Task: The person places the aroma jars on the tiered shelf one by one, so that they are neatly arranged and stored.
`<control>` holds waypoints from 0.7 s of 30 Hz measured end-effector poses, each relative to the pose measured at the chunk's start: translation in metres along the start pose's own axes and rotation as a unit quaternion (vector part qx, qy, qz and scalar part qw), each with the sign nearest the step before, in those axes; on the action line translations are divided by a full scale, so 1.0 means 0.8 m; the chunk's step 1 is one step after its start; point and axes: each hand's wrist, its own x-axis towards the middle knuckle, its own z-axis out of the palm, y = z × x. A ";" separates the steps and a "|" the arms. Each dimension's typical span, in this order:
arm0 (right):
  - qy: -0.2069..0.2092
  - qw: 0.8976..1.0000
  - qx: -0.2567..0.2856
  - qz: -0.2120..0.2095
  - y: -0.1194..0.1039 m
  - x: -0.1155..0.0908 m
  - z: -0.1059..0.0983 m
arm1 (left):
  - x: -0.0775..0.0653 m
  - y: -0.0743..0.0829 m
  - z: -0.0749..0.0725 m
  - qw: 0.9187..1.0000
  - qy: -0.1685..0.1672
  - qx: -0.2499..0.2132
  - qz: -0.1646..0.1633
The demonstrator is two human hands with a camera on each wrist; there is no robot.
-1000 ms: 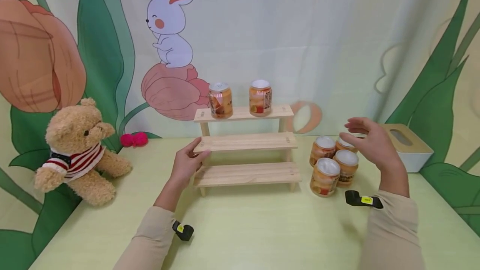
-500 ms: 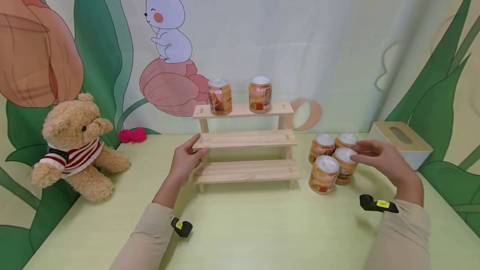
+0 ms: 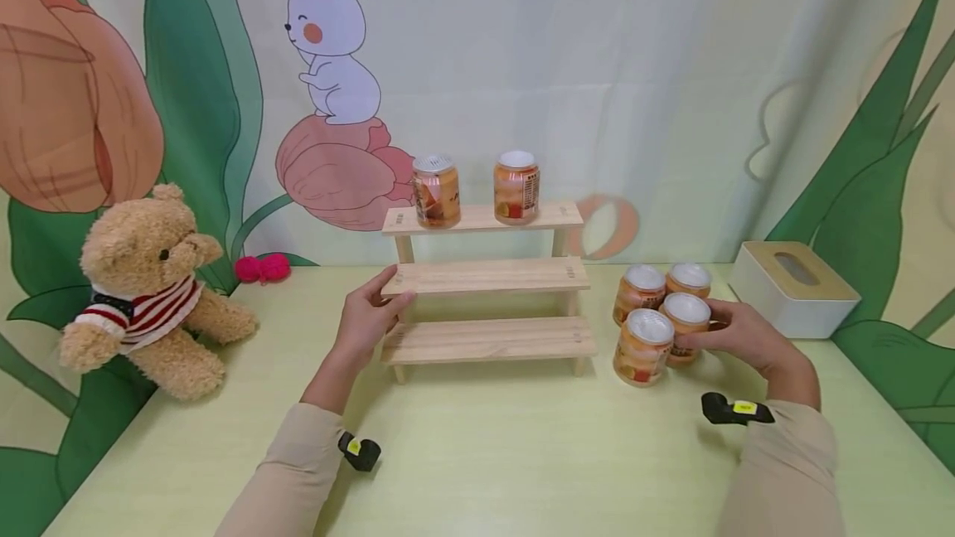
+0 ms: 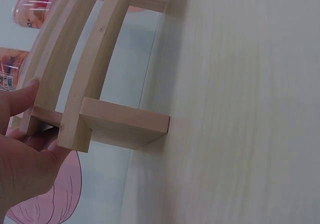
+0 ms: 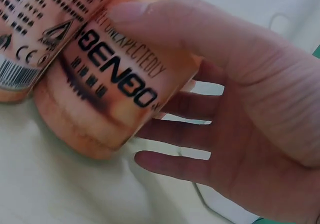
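My left hand [image 3: 363, 323] grips the left end of the middle step of a three-step wooden shelf [image 3: 488, 342]; in the left wrist view the thumb lies on top and the fingers curl beneath. On the right, my right hand [image 3: 746, 342] holds an orange-labelled jar [image 3: 687, 315] with a pale lid, standing in a tight cluster of similar jars. The right wrist view has the thumb across the label of this jar [image 5: 112, 91] and the fingers around its far side. Two matching jars, a left one [image 3: 437, 193] and a right one [image 3: 516, 189], stand upright on the top step.
Behind the cluster's right side sits a white tissue box [image 3: 794, 297] with a wooden lid. A teddy bear [image 3: 157, 297] in a striped shirt sits at the left, near a pink bow-shaped item [image 3: 263, 268]. A printed curtain [image 3: 634, 89] hangs along the back.
My right hand has come down from above the rear jars to the near right one and taken hold of it. My left hand has kept its grip on the shelf.
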 end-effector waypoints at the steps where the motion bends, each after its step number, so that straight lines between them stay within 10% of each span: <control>1: 0.003 1.000 -0.010 0.000 -0.003 -0.001 -0.001 | 0.003 -0.004 -0.001 1.000 0.000 -0.001 0.001; 12: 0.041 0.996 -0.070 -0.021 -0.063 -0.036 -0.046 | 0.017 -0.026 -0.003 1.000 0.010 -0.001 0.018; 21: 0.123 0.982 -0.112 -0.088 -0.132 -0.034 -0.034 | 0.016 -0.028 -0.002 1.000 0.009 -0.006 0.014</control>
